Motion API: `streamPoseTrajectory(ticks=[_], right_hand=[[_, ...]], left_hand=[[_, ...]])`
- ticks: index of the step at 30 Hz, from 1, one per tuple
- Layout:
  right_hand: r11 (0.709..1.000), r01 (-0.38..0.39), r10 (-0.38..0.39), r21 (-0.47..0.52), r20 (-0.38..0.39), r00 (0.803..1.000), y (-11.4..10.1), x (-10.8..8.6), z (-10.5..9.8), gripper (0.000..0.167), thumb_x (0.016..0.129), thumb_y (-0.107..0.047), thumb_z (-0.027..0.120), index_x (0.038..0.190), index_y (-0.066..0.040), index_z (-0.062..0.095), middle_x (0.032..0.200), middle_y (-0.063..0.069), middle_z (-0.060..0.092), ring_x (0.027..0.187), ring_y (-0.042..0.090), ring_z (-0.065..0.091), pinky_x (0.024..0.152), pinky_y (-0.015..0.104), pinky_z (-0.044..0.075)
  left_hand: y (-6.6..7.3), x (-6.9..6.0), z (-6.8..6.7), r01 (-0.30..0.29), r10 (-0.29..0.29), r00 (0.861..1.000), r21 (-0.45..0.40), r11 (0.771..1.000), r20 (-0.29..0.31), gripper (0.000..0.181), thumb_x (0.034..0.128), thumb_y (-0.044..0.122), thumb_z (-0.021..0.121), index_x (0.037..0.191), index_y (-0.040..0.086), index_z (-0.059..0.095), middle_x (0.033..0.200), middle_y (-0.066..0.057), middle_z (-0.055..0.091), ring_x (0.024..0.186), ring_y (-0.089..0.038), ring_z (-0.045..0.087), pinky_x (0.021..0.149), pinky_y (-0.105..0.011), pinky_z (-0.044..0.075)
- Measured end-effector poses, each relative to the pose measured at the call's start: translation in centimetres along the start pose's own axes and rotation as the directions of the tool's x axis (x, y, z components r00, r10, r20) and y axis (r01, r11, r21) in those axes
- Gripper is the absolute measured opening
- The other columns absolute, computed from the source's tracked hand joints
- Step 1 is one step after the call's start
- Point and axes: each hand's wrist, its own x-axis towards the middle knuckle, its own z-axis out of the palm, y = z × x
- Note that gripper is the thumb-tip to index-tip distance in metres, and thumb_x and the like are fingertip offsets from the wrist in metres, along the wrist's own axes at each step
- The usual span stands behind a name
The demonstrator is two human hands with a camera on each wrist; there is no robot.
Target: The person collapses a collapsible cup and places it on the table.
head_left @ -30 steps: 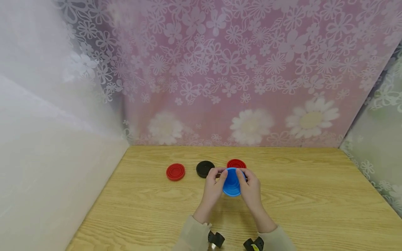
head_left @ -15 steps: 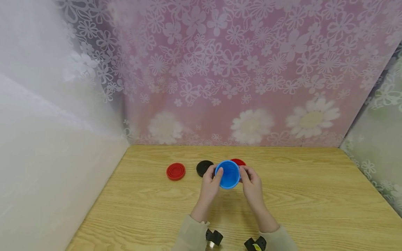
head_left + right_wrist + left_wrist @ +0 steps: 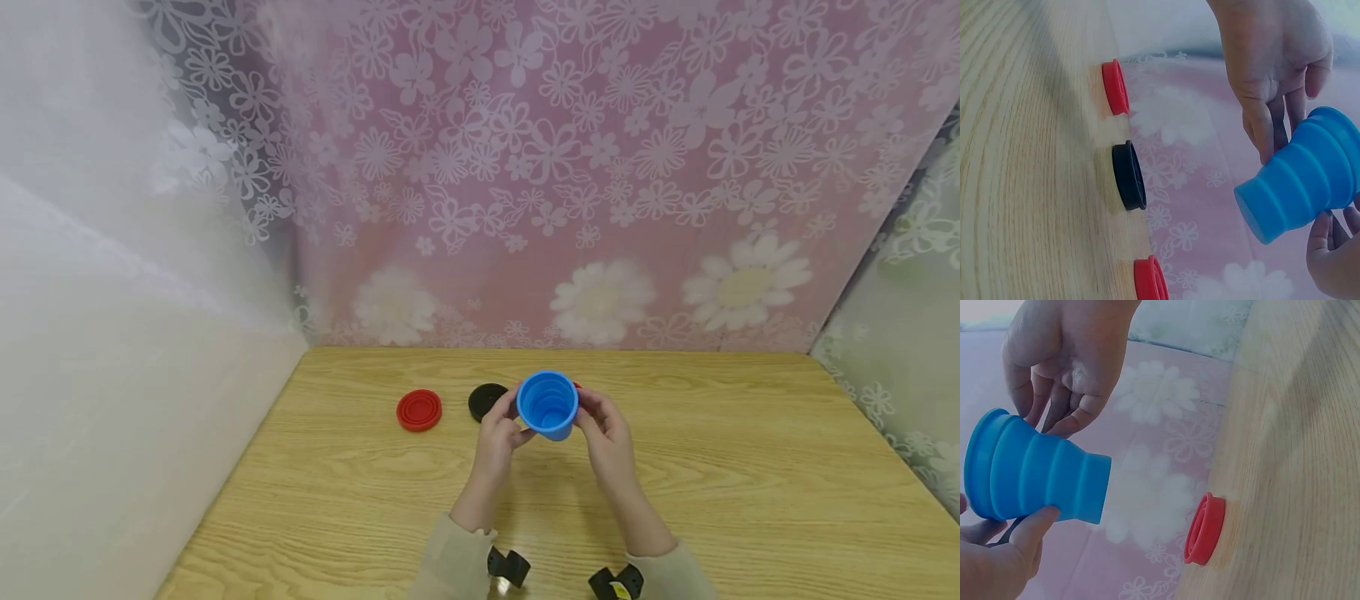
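A blue collapsible cup (image 3: 547,408), drawn out to its stepped conical shape, is held above the table with its mouth tilted toward the head camera. My left hand (image 3: 496,442) grips it from the left, and my right hand (image 3: 611,442) holds it from the right near the rim. In the left wrist view the stepped wall of the blue cup (image 3: 1047,469) narrows to a flat base that points away from the wide rim. Beneath and behind the hands lies a black collapsed cup (image 3: 1129,175), partly covered by the left hand in the head view.
A red collapsed cup (image 3: 419,410) lies to the left on the wooden table (image 3: 360,500). Another red collapsed cup (image 3: 1205,528) lies at the right, almost hidden behind the blue cup in the head view. Flower-patterned cloth walls (image 3: 480,208) enclose the back and sides.
The blue cup has risen slightly away from me and tipped, showing more of its outer side. The left thumb has moved from the inside of the rim down to the outer wall.
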Motion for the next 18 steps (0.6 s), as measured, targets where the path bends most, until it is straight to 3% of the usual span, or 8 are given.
streamPoseTrajectory(ticks=[5, 9, 12, 15, 18], right_hand=[[0.999, 0.048, -0.050, 0.025, 0.051, 0.997, 0.1, 0.0, -0.4, 0.028, 0.090, 0.004, 0.043, 0.117, 0.012, 0.043, 0.114, 0.027, 0.047, 0.100, 0.015, 0.050, 0.078, 0.018, 0.045], [0.995, 0.096, -0.099, 0.031, 0.126, 0.987, 0.1, 0.0, -1.0, 0.034, 0.091, 0.002, 0.044, 0.124, 0.009, 0.038, 0.116, 0.025, 0.045, 0.102, 0.018, 0.047, 0.079, 0.019, 0.045], [0.991, 0.128, -0.131, 0.027, 0.177, 0.975, 0.1, 0.0, -1.5, 0.035, 0.092, 0.000, 0.043, 0.126, 0.007, 0.038, 0.115, 0.022, 0.045, 0.099, 0.018, 0.046, 0.077, 0.020, 0.046], [0.991, 0.136, -0.135, 0.009, 0.196, 0.971, 0.1, 0.1, -2.0, 0.034, 0.092, -0.001, 0.042, 0.125, 0.007, 0.039, 0.113, 0.015, 0.048, 0.095, 0.014, 0.048, 0.073, 0.021, 0.047], [0.993, 0.111, -0.105, -0.027, 0.185, 0.977, 0.1, 0.1, -2.4, 0.033, 0.092, -0.003, 0.043, 0.124, 0.006, 0.042, 0.110, 0.008, 0.051, 0.089, 0.009, 0.052, 0.070, 0.022, 0.048]], left_hand=[[0.5, -0.3, -0.1, 0.028, -0.028, 0.999, -0.004, 1.000, 0.040, 0.047, 0.0837, -0.007, 0.040, 0.131, -0.002, 0.037, 0.127, -0.018, 0.042, 0.116, -0.032, 0.040, 0.086, -0.040, 0.043], [1.6, -0.5, -0.3, -0.033, 0.030, 0.993, 0.029, 0.999, 0.116, 0.046, 0.0847, -0.009, 0.044, 0.130, -0.008, 0.033, 0.125, -0.026, 0.039, 0.114, -0.040, 0.039, 0.084, -0.039, 0.045], [2.4, -0.5, -0.6, -0.088, 0.076, 0.979, 0.057, 0.995, 0.190, 0.044, 0.0857, -0.010, 0.043, 0.128, -0.012, 0.030, 0.123, -0.032, 0.036, 0.112, -0.046, 0.037, 0.082, -0.044, 0.045], [2.7, -0.5, -0.9, -0.094, 0.074, 0.969, 0.072, 0.993, 0.235, 0.042, 0.0876, -0.008, 0.044, 0.127, -0.013, 0.032, 0.124, -0.032, 0.036, 0.111, -0.046, 0.038, 0.081, -0.046, 0.045], [2.8, -0.4, -1.1, -0.090, 0.060, 0.972, 0.122, 0.988, 0.228, 0.039, 0.0889, -0.003, 0.047, 0.126, -0.011, 0.038, 0.123, -0.028, 0.040, 0.108, -0.041, 0.045, 0.078, -0.041, 0.047]])
